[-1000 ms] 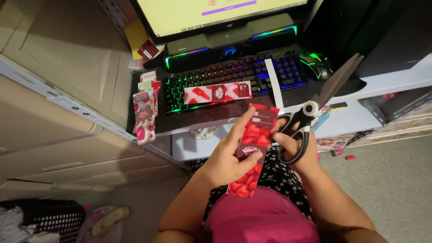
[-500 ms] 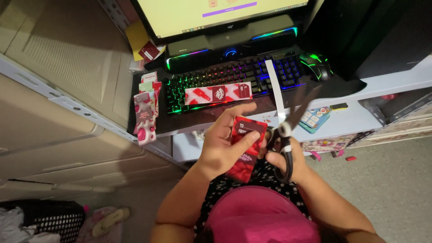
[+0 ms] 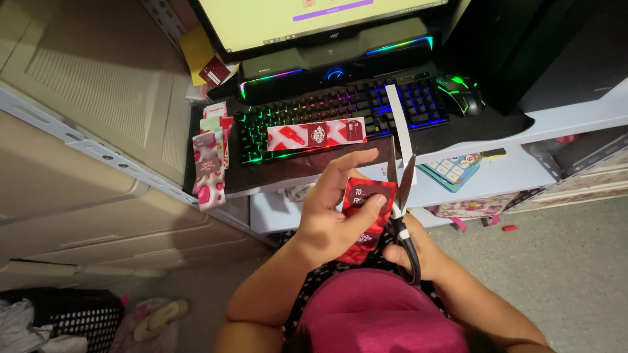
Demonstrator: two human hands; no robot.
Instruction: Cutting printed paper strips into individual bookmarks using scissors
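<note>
One monitor fills the top of the frame above one lit keyboard on the desk, where one red strip lies. At centre, the left hand pinches one red card; the right hand grips one pair of scissors, blades parted at the card's right edge.

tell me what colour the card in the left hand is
The card is red with white markings, seen in the head view.
</note>
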